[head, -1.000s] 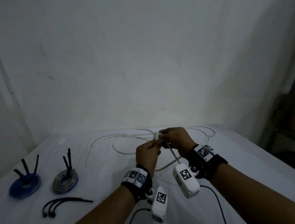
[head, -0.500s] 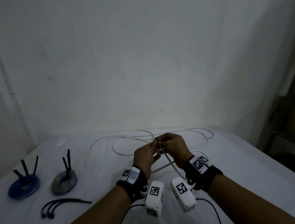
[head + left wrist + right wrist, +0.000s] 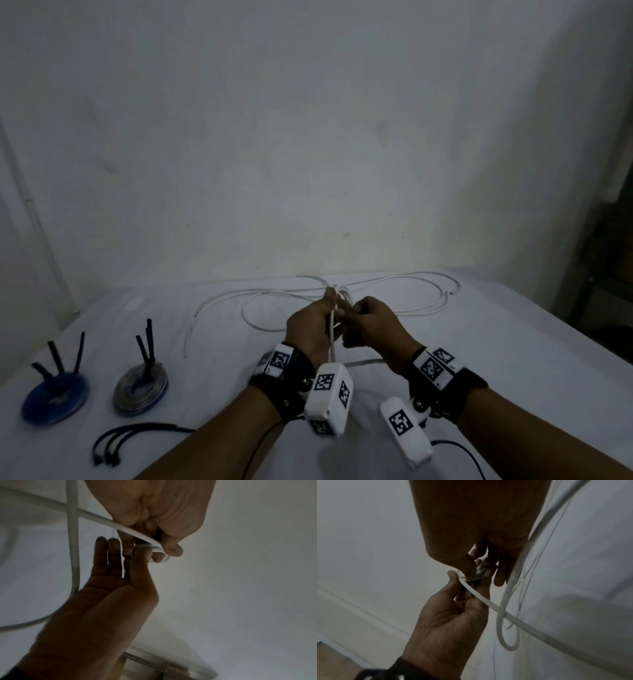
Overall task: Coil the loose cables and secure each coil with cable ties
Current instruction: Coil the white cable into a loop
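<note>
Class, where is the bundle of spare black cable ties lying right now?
In the head view, the black cable ties lie on the table at near left, just in front of the grey coil and left of the left forearm.

Right hand (image 3: 453,615) and left hand (image 3: 479,520) pinching white cable (image 3: 488,601), apparently looped

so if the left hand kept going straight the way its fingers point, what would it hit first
Almost at once, the right hand: the left hand's fingertips already meet it at the small white cable coil pinched between them.

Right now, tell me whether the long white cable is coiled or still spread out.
Mostly spread: the long white cable sprawls over the table; left hand and right hand hold small loops.
</note>
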